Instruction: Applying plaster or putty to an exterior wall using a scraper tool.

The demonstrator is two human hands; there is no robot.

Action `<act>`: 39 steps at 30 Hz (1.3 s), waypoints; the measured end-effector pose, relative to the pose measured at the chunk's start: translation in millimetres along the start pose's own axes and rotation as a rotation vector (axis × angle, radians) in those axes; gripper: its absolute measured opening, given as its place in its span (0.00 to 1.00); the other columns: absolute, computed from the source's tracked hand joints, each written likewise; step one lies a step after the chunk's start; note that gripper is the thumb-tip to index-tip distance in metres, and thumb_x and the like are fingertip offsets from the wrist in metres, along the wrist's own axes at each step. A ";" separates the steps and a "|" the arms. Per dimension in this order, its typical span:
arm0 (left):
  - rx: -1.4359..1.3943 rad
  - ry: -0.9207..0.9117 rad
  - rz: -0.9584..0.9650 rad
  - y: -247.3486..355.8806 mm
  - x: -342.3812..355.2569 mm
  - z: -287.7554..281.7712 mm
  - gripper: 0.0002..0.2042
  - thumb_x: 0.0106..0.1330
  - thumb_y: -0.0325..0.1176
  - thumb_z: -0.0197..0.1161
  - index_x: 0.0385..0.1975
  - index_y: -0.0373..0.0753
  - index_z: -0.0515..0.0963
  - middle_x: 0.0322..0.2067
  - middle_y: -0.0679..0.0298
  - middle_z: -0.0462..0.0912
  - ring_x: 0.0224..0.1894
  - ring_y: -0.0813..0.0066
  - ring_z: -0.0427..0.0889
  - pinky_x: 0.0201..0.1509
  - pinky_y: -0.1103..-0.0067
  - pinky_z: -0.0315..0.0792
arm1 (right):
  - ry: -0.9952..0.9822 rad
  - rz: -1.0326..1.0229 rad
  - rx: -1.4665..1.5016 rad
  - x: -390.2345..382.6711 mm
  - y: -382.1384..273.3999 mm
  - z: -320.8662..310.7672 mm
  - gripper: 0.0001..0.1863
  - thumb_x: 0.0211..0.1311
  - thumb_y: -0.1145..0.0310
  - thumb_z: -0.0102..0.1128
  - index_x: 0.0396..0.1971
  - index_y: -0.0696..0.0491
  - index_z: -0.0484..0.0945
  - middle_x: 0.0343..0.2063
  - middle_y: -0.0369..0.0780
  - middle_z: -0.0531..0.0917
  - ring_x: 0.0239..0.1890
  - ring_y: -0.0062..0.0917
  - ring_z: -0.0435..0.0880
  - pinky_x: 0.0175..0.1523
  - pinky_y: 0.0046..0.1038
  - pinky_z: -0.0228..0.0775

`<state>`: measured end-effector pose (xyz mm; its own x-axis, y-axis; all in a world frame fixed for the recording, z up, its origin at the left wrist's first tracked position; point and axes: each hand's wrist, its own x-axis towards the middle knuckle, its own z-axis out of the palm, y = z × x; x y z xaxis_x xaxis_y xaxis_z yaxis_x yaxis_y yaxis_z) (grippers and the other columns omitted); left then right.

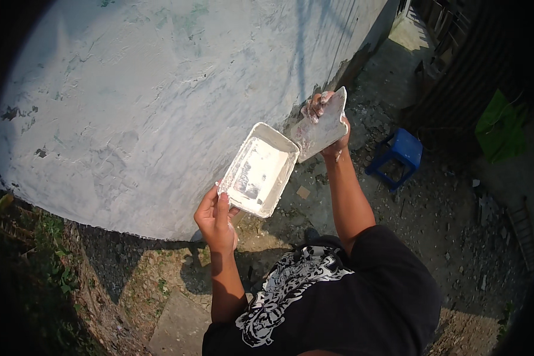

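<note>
My left hand (218,218) grips the lower left corner of a white rectangular tub (286,172), thumb on the rim. White putty coats the tub's inside, with darker patches on its floor. Beside the tub's upper right corner, my right hand (336,139) is closed on a flat whitish plate (320,130) with one curved edge. Putty smears the plate and my fingers; its exact kind I cannot make out. The plate's lower end is close to the tub's rim, and whether they touch I cannot tell. A rough wall (142,130) coated in whitish putty rises in front of me.
A blue plastic stool (405,151) stands on the rubble-strewn ground to the right. Further right are a large green leaf-like piece (500,127) and a ladder-like frame (522,234). Green plants (53,255) grow at the lower left, near a flat concrete slab (181,326).
</note>
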<state>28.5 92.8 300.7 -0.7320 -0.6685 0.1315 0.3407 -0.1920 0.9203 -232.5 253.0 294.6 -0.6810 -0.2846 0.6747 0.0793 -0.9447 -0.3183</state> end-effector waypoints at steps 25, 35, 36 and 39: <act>-0.071 -0.069 0.041 -3.4 18.9 32.6 0.18 0.73 0.29 0.54 0.56 0.24 0.72 0.48 0.52 0.82 0.45 0.68 0.85 0.43 0.73 0.84 | 0.124 0.378 -0.810 -14.1 -2.2 -61.8 0.16 0.46 0.78 0.50 0.38 0.58 0.77 0.30 0.30 0.76 0.33 0.13 0.72 0.40 0.17 0.63; 0.161 0.033 0.147 -10.1 37.2 19.1 0.17 0.69 0.25 0.61 0.56 0.26 0.75 0.49 0.53 0.82 0.45 0.77 0.82 0.43 0.81 0.78 | -0.354 0.274 -1.587 17.8 -81.0 23.3 0.25 0.50 0.84 0.59 0.52 0.56 0.77 0.41 0.49 0.84 0.43 0.44 0.82 0.49 0.32 0.73; 0.169 0.014 0.141 -12.7 39.7 18.5 0.18 0.68 0.24 0.62 0.56 0.27 0.75 0.50 0.53 0.82 0.45 0.77 0.81 0.45 0.81 0.77 | -0.358 0.275 -1.585 18.9 -77.0 29.9 0.25 0.50 0.84 0.59 0.52 0.56 0.77 0.41 0.49 0.84 0.43 0.44 0.82 0.49 0.32 0.73; 0.290 -0.019 0.190 -16.9 44.0 17.3 0.18 0.68 0.26 0.62 0.56 0.26 0.75 0.50 0.54 0.82 0.46 0.77 0.80 0.48 0.79 0.75 | -0.643 0.099 -1.828 22.2 -57.6 51.3 0.23 0.52 0.81 0.59 0.51 0.53 0.77 0.35 0.45 0.84 0.38 0.43 0.83 0.46 0.36 0.74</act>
<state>-19.6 79.1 297.4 -0.6832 -0.6590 0.3146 0.2919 0.1485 0.9449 -214.9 292.7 362.1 -0.3620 -0.7270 0.5834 -0.9301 0.2400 -0.2780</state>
